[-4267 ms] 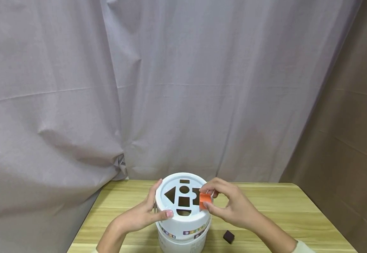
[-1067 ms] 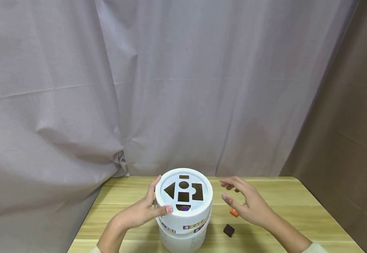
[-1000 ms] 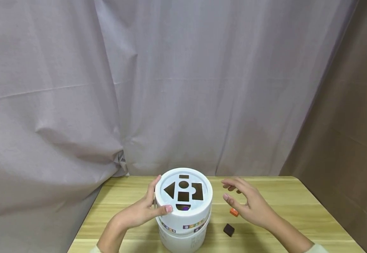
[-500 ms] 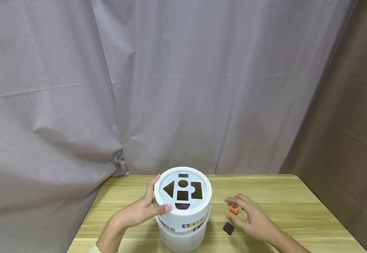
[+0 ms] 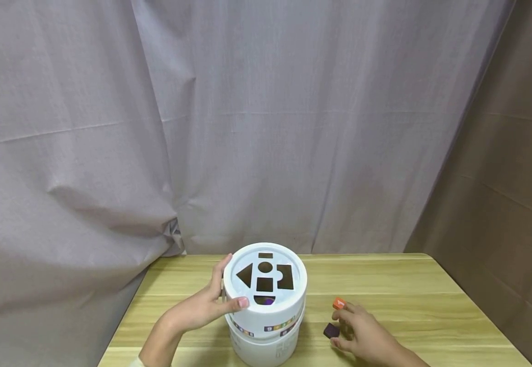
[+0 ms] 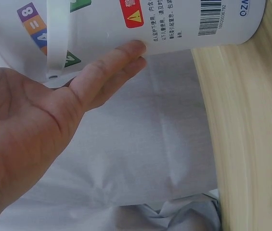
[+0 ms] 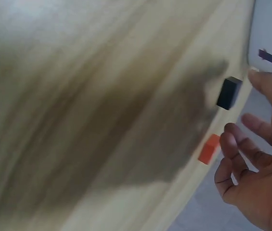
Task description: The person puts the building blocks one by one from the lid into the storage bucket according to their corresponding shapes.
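Note:
A white bucket (image 5: 264,326) with a shape-cutout lid (image 5: 264,278) stands on the wooden table (image 5: 394,290). My left hand (image 5: 204,308) grips the lid's left side, thumb on the front rim and fingers against the wall. In the left wrist view those fingers (image 6: 111,62) lie along the bucket (image 6: 164,19). My right hand (image 5: 345,326) lies low on the table right of the bucket, fingers spread. A dark block (image 5: 331,331) sits at its fingertips and an orange block (image 5: 338,304) just beyond. In the right wrist view the dark block (image 7: 229,93) lies between the thumb and fingers of my right hand (image 7: 241,103), untouched, with the orange block (image 7: 209,148) beside it.
A grey curtain (image 5: 202,127) hangs behind the table and a brown wall (image 5: 500,178) stands at the right. Something purple (image 5: 268,302) shows through the lid's half-round hole. The bucket's white handle (image 6: 56,33) hangs by my left palm. The table's right edge is close.
My right hand earlier held the orange block at the lid. That block now lies on the table, and the hand has dropped toward the dark block. The left hand has stayed put.

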